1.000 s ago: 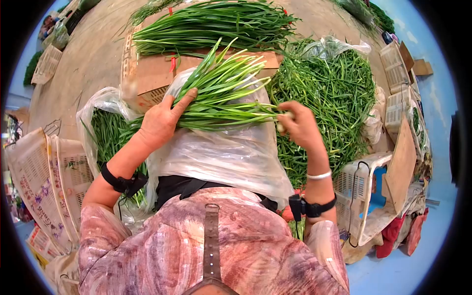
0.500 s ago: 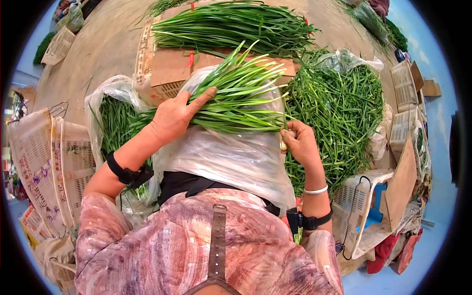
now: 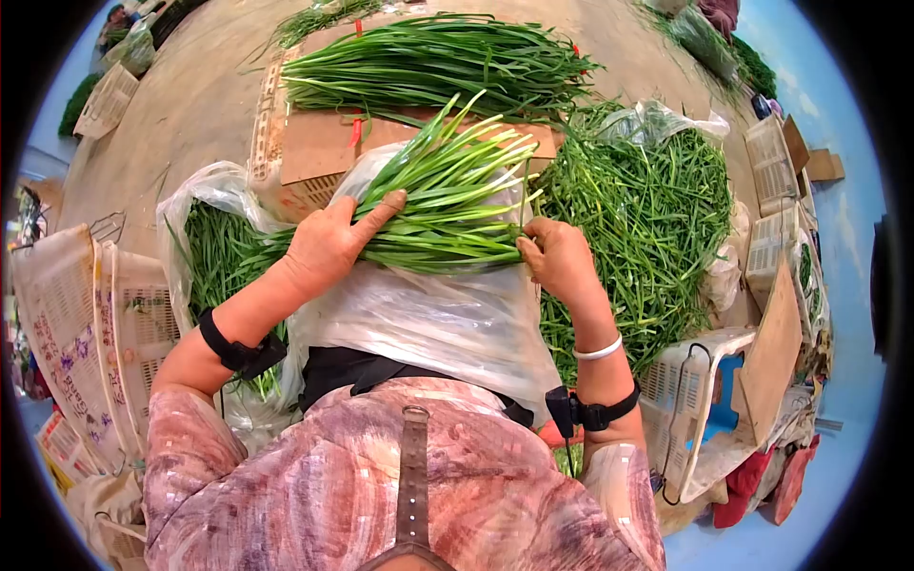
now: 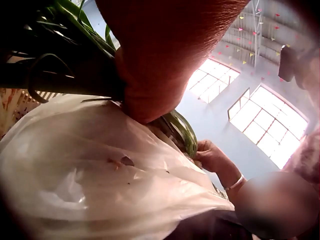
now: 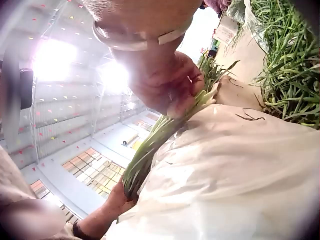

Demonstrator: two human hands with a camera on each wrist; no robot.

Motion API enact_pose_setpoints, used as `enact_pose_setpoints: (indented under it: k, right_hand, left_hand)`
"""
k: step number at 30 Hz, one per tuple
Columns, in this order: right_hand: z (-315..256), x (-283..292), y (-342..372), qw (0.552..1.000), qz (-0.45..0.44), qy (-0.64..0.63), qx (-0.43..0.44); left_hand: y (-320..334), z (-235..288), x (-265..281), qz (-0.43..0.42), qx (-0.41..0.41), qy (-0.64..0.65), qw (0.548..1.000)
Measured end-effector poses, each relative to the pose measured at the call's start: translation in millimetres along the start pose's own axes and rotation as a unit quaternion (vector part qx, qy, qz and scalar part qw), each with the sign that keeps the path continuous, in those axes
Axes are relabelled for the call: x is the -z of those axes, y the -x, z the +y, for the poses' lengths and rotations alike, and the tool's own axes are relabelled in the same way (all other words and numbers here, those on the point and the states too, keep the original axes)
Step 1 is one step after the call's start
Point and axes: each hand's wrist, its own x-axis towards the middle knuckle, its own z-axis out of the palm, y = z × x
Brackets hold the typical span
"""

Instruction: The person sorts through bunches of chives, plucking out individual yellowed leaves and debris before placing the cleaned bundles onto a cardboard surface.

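A bundle of garlic chives [image 3: 443, 205] lies across the lap on a whitish plastic sheet [image 3: 419, 309], its pale stem ends fanned toward the right. My left hand [image 3: 328, 243] grips it from the leafy side, one finger stretched over the top. At the lower stem ends, my right hand [image 3: 564, 259] pinches a stem with curled fingers; a thin strand stands up beside the fingertips. The right wrist view shows these fingers [image 5: 182, 95] close around the pale ends of the chives [image 5: 157, 142]. In the left wrist view, the left hand [image 4: 155, 90] hides much of the bundle.
Ahead, another chive bundle [image 3: 438, 71] lies on a cardboard-topped crate [image 3: 314, 157]. A heap of loose chives [image 3: 647, 228] spreads on the right. A plastic bag [image 3: 214, 186] of greens stands at the left. Plastic crates [image 3: 71, 343] flank the left side, and an overturned crate [image 3: 671, 409] the right.
My right hand has shifted along the stem ends to their lower edge. A pale bit seen at its fingers earlier is out of sight. My left hand keeps its hold on the bundle.
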Motion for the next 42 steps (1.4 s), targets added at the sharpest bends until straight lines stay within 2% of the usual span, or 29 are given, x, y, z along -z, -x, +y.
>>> enact_pose_setpoints:
  k: [1,2,3,4,5,6,7,8,11,15,17,19,20,21,22,23,24,25,26,27,29,32,34,37,39,41,42]
  right_hand:
    - [0,1,2,1.000,0.000,0.002,0.002]
    - [0,3,5,0.990,0.001,-0.123,-0.062]
    - [0,4,8,0.961,0.000,-0.247,-0.126]
    - [12,5,13,0.944,-0.010,-0.314,-0.100]
    - [19,7,20,0.944,-0.012,-0.314,-0.100]
    - [26,10,27,0.879,-0.001,-0.464,-0.112]
    - [31,11,35,0.790,0.012,-0.601,-0.122]
    - [37,10,43,0.735,0.039,-0.672,-0.081]
    - [53,15,63,0.622,0.054,-0.781,0.015]
    - [82,19,80,0.525,0.081,-0.844,0.072]
    - [101,31,90,0.524,0.103,-0.842,0.080]
    - [117,49,101,0.656,0.222,-0.708,-0.136]
    - [116,59,101,0.817,0.180,-0.471,-0.280]
    - [118,56,92,0.926,0.100,-0.079,-0.356]
    - [116,53,97,0.943,0.099,0.135,-0.288]
    - [112,48,104,0.913,0.093,0.341,-0.205]
    - [83,50,92,0.959,0.103,0.170,-0.203]
    - [51,48,82,0.974,0.104,-0.008,-0.200]
    - [25,37,72,0.987,0.142,0.014,-0.068]
    - [2,23,61,0.980,0.183,0.036,0.064]
    - [-30,-2,41,0.967,0.168,0.081,0.173]
    - [-38,-25,57,0.965,0.101,0.151,0.189]
    - [-50,-27,75,0.968,0.087,0.121,0.199]
    - [-63,-23,91,0.974,0.042,0.104,0.194]
    - [-64,-20,93,0.971,-0.054,0.055,0.225]
    - [-64,-13,87,0.966,-0.061,0.055,0.245]
    - [-64,-9,80,0.972,-0.073,0.036,0.220]
  left_hand:
    - [0,0,0,0.002,0.002,0.000,1.000]
    - [0,0,0,0.010,-0.004,0.010,1.000]
    - [1,0,-1,0.016,-0.009,0.020,1.000]
    - [3,0,-1,0.016,-0.006,0.021,1.000]
    - [4,0,0,0.022,-0.009,0.026,0.999]
    - [4,0,0,0.028,-0.012,0.032,0.999]
    - [5,-1,-1,0.027,-0.012,0.033,0.999]
    - [6,-1,-1,0.033,-0.016,0.038,0.999]
    - [6,1,0,0.035,-0.023,0.049,0.998]
    - [4,4,2,0.031,-0.021,0.036,0.999]
    - [3,4,3,0.027,-0.021,0.034,0.999]
    - [4,4,3,0.028,-0.016,0.034,0.999]
    - [4,4,4,0.028,-0.014,0.033,0.999]
    - [4,4,4,0.030,-0.015,0.030,0.999]
    - [5,3,4,0.030,-0.015,0.027,0.999]
    - [5,3,5,0.030,-0.011,0.025,0.999]
    - [4,3,6,0.025,-0.008,0.027,0.999]
    - [6,4,6,0.016,-0.007,0.031,0.999]
    - [7,5,7,0.010,-0.006,0.029,1.000]
    - [6,5,9,-0.001,-0.003,0.029,1.000]
    - [5,4,9,-0.008,-0.002,0.027,1.000]
    - [8,0,5,0.016,0.038,0.061,0.997]
    - [13,3,5,0.058,0.072,0.110,0.990]
    - [12,3,2,0.050,0.062,0.095,0.992]
    - [12,3,1,0.041,0.065,0.078,0.994]
    - [10,6,4,0.030,0.063,0.053,0.996]
    - [10,7,3,0.052,0.059,0.059,0.995]
